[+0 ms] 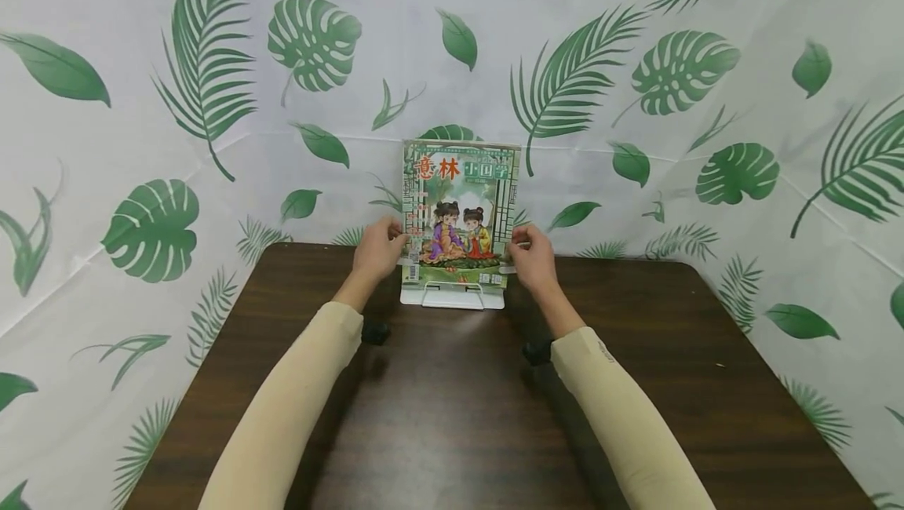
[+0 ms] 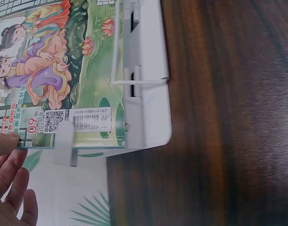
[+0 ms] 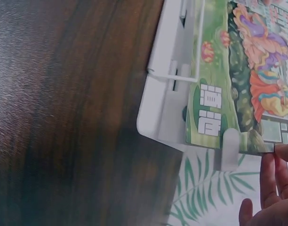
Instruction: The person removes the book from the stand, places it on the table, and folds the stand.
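Note:
A children's magazine (image 1: pixel 459 188) with two cartoon figures on its cover stands upright on a white metal book stand (image 1: pixel 417 298). My left hand (image 1: pixel 379 249) pinches the magazine's left edge, thumb on the cover and the other fingers (image 2: pixel 17 188) at the edge and behind. On the opposite side my right hand (image 1: pixel 534 257) pinches the right edge in the same way. White side clips (image 2: pixel 64 136) hook over the cover low on both edges, just below the hands. A white wire loop (image 3: pixel 174 76) crosses the front at the bottom.
The dark brown wooden table (image 1: pixel 438 400) carries the stand near its back edge. Behind it hangs a white cloth (image 1: pixel 395 16) printed with green leaves, which also runs down both sides. A dark wrist device (image 1: pixel 538 351) shows below the right sleeve.

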Demonstrator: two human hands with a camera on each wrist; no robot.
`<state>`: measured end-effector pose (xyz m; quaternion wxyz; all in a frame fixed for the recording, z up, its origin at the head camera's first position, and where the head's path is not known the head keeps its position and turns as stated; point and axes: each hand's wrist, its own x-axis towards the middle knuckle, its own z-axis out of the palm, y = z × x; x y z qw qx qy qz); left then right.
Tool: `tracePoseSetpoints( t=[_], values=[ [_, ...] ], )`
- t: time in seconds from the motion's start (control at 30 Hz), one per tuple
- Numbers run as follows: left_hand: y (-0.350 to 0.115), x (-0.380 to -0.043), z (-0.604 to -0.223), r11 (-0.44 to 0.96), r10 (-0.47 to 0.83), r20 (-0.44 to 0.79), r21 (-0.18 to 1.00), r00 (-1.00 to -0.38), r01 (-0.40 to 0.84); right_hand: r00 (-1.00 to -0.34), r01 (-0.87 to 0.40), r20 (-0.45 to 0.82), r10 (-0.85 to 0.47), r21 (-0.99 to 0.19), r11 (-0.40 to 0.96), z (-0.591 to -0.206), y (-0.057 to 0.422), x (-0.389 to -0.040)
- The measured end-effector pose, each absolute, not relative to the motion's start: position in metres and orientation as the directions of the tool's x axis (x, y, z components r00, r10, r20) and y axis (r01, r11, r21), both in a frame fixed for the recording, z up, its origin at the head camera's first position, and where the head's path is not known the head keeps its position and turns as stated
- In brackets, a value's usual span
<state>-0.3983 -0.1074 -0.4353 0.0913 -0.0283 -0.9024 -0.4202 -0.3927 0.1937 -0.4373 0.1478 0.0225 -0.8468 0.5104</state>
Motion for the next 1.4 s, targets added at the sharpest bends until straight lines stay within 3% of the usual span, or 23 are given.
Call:
tracePoseSetpoints(
  t=[0.43, 0.93, 1.4],
  values=[
    [-0.104, -0.403, -0.41, 0.526, -0.004, 0.246, 0.825, -0.969, 0.207, -0.955, -0.189, 0.27, 0.119, -0.869, 0.457, -0.417, 0.192, -0.396],
    [-0.103, -0.396, -0.392, 0.501, -0.005, 0.251, 0.838, -0.968, 0.215, -0.941, -0.244, 0.321, 0.111, -0.866, 0.436, -0.401, 0.19, -0.394],
    [-0.093, -0.397, -0.375, 0.458, 0.0, 0.33, 0.839, -0.944, 0.294, -0.929, -0.266, 0.338, 0.154, -0.895, 0.358, -0.392, 0.196, -0.381]
  ],
)
